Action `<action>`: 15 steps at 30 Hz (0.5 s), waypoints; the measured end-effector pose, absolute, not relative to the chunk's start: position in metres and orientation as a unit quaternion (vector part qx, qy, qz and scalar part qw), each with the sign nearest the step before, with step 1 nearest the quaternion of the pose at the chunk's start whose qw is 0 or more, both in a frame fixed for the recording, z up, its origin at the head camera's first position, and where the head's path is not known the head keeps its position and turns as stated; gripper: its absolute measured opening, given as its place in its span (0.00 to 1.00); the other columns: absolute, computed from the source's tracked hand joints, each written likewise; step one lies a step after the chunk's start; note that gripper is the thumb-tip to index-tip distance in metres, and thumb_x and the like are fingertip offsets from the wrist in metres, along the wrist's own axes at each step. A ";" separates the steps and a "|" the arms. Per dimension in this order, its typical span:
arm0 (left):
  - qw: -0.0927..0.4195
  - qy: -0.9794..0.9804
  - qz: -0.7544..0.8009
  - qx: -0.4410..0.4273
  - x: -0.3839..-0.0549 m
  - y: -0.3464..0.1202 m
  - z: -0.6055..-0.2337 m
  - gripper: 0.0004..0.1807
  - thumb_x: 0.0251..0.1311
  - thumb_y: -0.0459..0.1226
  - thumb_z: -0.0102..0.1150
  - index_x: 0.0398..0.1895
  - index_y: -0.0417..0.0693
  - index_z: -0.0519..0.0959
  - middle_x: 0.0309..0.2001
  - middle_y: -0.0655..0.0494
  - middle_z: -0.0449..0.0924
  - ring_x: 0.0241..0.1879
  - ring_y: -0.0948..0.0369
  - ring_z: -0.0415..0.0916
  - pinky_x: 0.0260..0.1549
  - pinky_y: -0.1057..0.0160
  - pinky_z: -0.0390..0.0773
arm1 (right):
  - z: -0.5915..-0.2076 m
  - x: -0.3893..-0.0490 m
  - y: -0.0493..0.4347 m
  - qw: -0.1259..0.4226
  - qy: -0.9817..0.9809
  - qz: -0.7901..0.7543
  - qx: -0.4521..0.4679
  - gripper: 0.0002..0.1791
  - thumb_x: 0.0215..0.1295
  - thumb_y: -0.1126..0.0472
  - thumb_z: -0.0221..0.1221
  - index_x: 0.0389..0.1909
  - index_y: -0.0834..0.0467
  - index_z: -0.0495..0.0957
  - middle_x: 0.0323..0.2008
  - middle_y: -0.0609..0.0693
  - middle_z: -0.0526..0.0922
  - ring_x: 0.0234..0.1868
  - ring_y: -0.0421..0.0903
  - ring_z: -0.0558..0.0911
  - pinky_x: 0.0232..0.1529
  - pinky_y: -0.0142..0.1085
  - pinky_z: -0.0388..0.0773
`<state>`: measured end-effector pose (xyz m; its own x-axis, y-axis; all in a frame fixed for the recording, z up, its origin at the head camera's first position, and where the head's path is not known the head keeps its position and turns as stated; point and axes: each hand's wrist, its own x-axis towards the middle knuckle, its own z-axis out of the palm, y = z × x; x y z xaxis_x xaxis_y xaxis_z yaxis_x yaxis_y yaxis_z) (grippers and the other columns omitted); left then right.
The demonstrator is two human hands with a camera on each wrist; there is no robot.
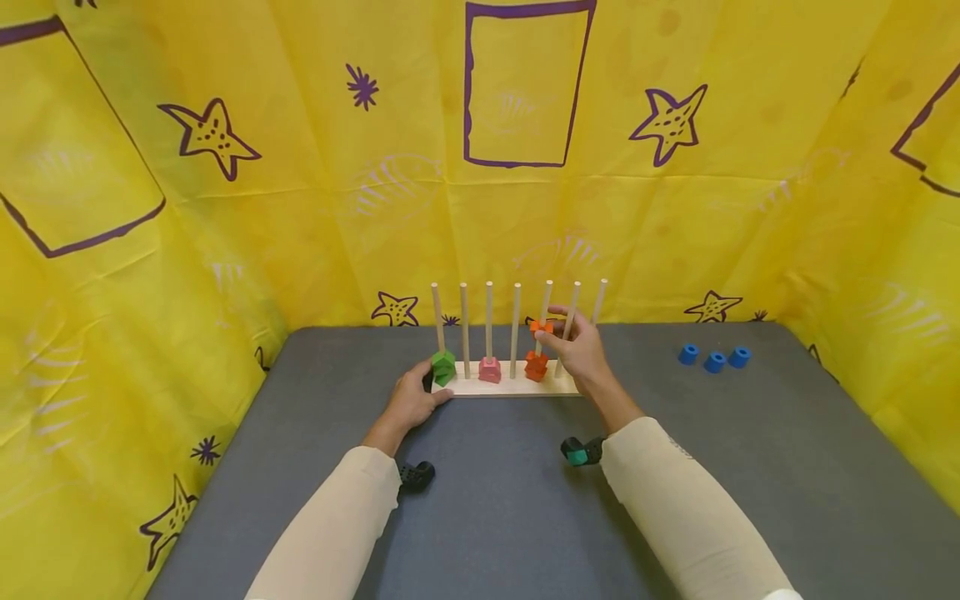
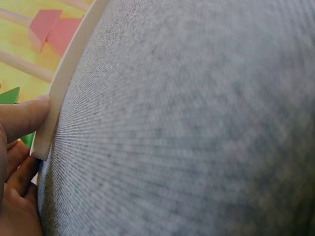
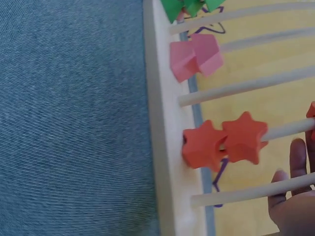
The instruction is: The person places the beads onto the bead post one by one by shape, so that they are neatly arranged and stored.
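Observation:
A pale wooden peg board (image 1: 510,386) with several upright rods stands near the far edge of the table. My left hand (image 1: 411,400) grips its left end, the thumb on the front edge in the left wrist view. With thumb and fingers, my right hand (image 1: 587,352) pinches an orange star bead (image 1: 541,327) partway up a rod right of the middle. Two orange star beads (image 3: 224,142) sit at the foot of that same rod. Pink beads (image 1: 490,370) are at the base of another rod, and green beads (image 1: 443,367) are on the leftmost one.
Three blue beads (image 1: 715,362) lie on the grey table (image 1: 495,500), off to the right of the board. Behind the table hangs a yellow cloth (image 1: 420,225) with purple drawings. Dark wrist devices (image 1: 582,452) show at both cuffs.

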<state>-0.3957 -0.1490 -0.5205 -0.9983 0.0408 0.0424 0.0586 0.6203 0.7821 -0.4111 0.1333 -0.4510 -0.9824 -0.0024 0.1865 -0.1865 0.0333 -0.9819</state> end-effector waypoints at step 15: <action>0.013 -0.901 -0.433 -0.025 -0.397 -0.150 -0.521 0.40 0.55 0.36 0.70 0.71 0.41 0.64 0.65 0.40 0.66 0.65 0.44 0.60 0.64 0.45 0.57 | -0.476 -0.413 0.131 0.059 -0.718 0.691 0.050 0.25 0.59 0.72 0.65 0.58 0.66 0.72 0.39 0.60 0.79 0.39 0.49 0.78 0.41 0.35 0.76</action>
<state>-0.3969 -0.1501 -0.5209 -0.9984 0.0342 0.0449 0.0564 0.6236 0.7797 -0.4128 0.1313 -0.4765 -0.9880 0.0105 0.1541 -0.1536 0.0391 -0.9874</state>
